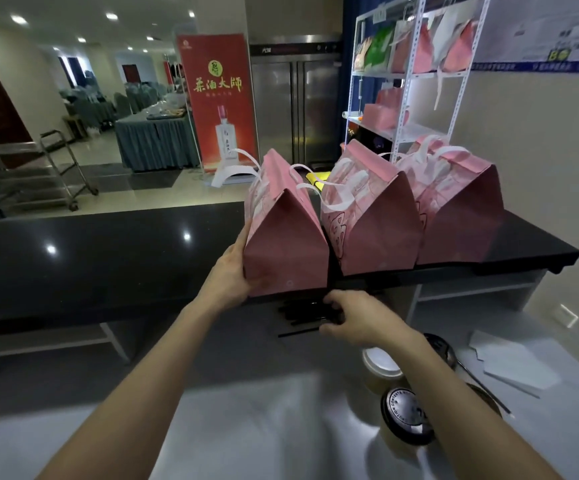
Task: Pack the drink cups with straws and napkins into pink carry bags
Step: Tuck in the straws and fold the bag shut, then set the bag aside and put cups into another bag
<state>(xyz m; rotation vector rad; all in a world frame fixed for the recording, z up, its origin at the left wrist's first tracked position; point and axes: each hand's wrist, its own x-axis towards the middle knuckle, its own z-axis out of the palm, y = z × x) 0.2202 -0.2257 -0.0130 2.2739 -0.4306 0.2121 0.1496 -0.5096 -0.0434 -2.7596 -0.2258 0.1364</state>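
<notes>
Red banner [218,98] beside steel refrigerator [295,98], trolley [56,168] left.

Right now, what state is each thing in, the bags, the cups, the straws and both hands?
Left bag: upright on the black counter, top folded shut.
Middle bag: upright, folded shut.
Right bag: upright, folded shut.
Two cups: lidded, unpacked.
Left hand: open against left bag.
Right hand: gripping black straws.

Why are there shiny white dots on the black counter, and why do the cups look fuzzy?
Head view: the dots are ceiling lights mirrored in the glossy black counter; the black-lidded drink cup near the bottom edge is blurred, as is the right hand; the wide lens bends the white metal shelf rack.
</notes>
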